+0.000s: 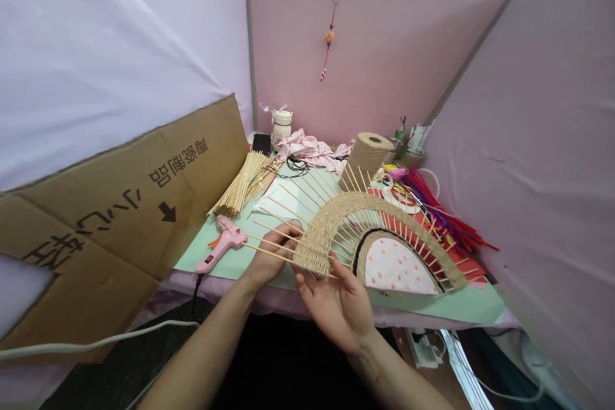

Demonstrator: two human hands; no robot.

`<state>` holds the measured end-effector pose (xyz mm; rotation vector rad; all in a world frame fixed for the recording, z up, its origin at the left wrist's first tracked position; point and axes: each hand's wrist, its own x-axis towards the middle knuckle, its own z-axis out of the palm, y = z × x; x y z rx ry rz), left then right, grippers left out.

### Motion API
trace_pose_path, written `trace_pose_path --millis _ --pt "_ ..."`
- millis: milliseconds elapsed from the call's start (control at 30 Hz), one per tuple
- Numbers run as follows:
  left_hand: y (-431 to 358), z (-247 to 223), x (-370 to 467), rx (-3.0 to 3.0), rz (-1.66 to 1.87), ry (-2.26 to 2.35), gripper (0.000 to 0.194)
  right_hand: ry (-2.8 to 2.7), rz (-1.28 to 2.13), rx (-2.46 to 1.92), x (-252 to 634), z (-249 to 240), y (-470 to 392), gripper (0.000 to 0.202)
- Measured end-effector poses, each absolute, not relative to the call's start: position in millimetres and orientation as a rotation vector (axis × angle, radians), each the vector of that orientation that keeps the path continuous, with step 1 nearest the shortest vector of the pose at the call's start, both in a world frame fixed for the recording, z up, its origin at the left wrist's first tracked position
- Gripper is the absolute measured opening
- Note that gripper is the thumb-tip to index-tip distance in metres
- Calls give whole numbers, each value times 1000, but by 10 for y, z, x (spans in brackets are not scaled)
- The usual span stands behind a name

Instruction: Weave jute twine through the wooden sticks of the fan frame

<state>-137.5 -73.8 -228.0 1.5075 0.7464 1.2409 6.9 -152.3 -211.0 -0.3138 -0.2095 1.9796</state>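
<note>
A half-round woven fan frame [319, 238] of thin wooden sticks and tan cord is held over the table's front edge, its sticks fanning outward. Its inner half-circle [398, 266] is white cloth with pink spots, edged in black and tan. My left hand [273, 253] grips the frame's left end, fingers closed around the sticks and partly hidden behind them. Beneath the lower left corner of the weave, my right hand [339, 304] is palm up, its fingers curled against the woven band and some fingertips hidden behind it.
A pink glue gun [223, 245] lies left of my left hand, near a stick bundle [240, 186]. Behind the frame stands a cord roll [368, 157]. Red and purple fuzzy stems [442, 218] lie at the right. A cardboard sheet [144, 205] leans at the left; a white bottle [281, 128] stands behind.
</note>
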Motion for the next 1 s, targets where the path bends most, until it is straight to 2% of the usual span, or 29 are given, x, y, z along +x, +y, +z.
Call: trace_pose_path --millis 133,533,667,833,1000 --pt "-745 -2337 -1394 1453 1187 757 33 -225 2019 -285 71 -2096 -1525 22" --pt "-664 -2123 -1581 1719 900 938 17 -236 2016 -308 118 -2064 -1585 20" --pt "-378 -2203 -1689 1548 1087 1102 19 -259 2008 -332 141 -2043 -1613 23" --pt "-71 -2078 -1742 1148 1205 1000 27 -245 2031 -272 150 -2039 -1614 22" --pt "-45 -1730 -1767 854 991 833 30 -233 2024 -253 154 -2030 -1633 23"
